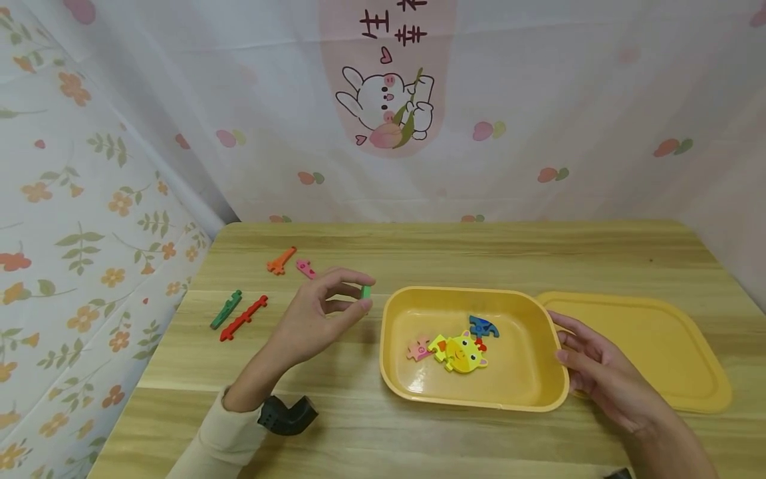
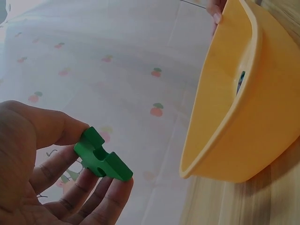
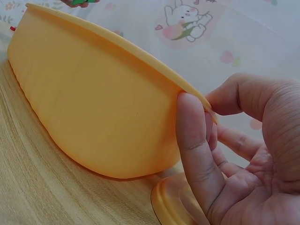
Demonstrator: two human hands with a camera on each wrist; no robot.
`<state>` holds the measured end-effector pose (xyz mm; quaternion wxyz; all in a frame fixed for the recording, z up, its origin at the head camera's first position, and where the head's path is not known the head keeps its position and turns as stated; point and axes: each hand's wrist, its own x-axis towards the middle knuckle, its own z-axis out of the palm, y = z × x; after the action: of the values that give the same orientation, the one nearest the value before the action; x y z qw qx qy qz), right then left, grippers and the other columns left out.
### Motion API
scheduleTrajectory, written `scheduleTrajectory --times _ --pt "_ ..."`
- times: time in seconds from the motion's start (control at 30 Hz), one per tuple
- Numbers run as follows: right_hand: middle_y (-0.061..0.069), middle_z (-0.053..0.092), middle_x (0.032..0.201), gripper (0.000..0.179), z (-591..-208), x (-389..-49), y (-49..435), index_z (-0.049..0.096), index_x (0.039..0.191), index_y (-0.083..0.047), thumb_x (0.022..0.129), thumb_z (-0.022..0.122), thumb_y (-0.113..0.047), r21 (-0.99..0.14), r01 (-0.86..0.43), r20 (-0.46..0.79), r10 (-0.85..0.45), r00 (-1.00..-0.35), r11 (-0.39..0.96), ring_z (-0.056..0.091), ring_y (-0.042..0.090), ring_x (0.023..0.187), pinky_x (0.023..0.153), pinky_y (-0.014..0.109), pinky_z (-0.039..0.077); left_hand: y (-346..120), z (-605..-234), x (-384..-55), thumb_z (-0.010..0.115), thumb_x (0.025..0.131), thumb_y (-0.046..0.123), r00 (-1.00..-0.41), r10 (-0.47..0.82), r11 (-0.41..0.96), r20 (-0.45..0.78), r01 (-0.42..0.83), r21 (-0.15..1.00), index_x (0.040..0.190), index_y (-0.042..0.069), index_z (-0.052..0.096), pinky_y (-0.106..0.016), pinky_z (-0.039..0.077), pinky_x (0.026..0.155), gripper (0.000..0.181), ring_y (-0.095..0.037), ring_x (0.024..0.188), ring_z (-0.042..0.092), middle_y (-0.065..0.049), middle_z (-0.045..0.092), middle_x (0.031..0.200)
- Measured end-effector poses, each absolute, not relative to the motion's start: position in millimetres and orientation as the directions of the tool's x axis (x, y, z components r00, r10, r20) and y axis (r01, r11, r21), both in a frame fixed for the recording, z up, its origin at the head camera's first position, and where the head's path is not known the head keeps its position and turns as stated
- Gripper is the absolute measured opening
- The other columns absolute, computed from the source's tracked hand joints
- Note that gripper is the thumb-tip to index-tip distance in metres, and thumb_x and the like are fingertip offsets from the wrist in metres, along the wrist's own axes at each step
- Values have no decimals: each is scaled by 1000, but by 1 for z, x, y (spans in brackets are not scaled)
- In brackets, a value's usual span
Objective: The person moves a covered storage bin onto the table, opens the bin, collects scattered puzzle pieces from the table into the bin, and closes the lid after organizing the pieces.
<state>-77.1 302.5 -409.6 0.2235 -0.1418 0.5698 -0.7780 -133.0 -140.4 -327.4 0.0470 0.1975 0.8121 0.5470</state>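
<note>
My left hand [image 1: 320,316] pinches a small green puzzle piece [image 2: 101,157] between thumb and fingers, just left of the yellow box [image 1: 395,392]. My right hand [image 1: 610,376] grips the rim at the box's right end, thumb and fingers on either side of the wall, as the right wrist view shows. Inside the box lie a yellow giraffe-head piece [image 1: 467,352], a pink piece [image 1: 417,349] and a blue piece [image 1: 483,326]. In the left wrist view the green piece has notched edges.
Left on the wooden table [image 1: 347,439] lie a dark green piece [image 1: 226,310], a red piece [image 1: 243,318], an orange piece [image 1: 280,261] and a pink strip [image 1: 306,269], partly behind my left hand. A flat yellow lid [image 1: 652,346] lies right of the box. Printed curtains [image 1: 509,86] hang behind.
</note>
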Motion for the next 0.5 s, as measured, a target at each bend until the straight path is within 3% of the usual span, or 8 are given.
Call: scheduleTrajectory --times 0.5 --pt "0 64 119 57 -412 -77 305 26 157 -12 105 29 9 -960 174 -45 -491 -870 -220 74 13 90 66 28 62 -126 -326 -133 71 95 20 -904 404 308 142 281 909 121 21 67 -26 59 93 27 -18 113 68 -1 66 125"
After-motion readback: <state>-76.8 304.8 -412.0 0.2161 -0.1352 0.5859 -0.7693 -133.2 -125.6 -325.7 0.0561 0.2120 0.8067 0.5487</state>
